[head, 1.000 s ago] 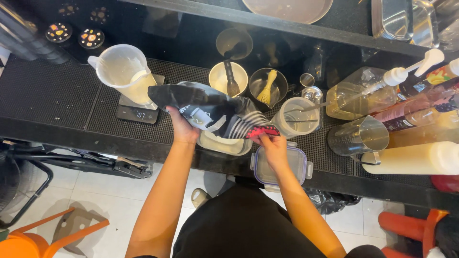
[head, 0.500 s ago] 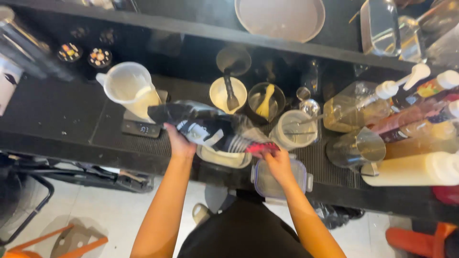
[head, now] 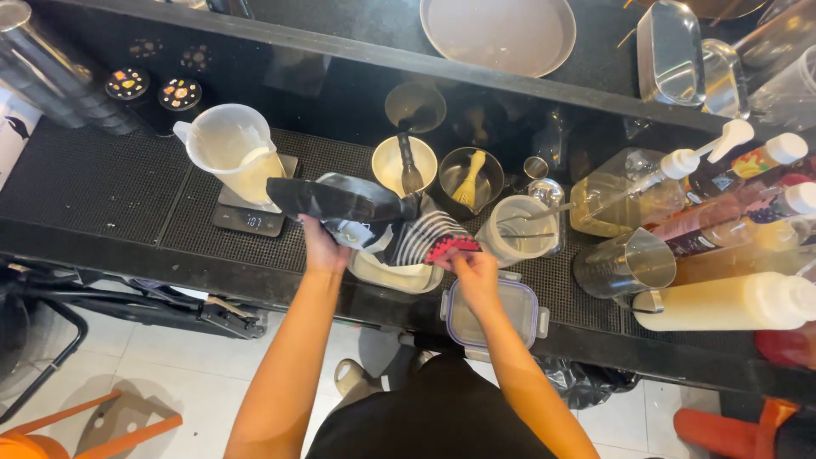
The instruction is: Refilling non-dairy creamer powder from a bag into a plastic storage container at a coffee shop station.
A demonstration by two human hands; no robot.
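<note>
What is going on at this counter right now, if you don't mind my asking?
A person stands at a black counter, holding a black bag tipped on its side in the left hand. The right hand grips the bag's striped, red-edged end over a white container. A measuring jug sits on a scale nearby, and a clear lidded box sits below the right hand.

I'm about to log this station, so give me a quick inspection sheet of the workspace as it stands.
Surface: black mesh-matted counter, crowded on the right.
Job's things: black pouch tilted over a cream tub; lidded clear container at the counter edge.
Clutter: measuring jug on a scale, bamboo whisk in a cup, squeeze bottle, pump bottle.
Grippers: left hand grips the pouch body; right hand pinches its red-edged end.
Cables: nothing seen.
Surroundings: pale tiled floor, orange stool.
</note>
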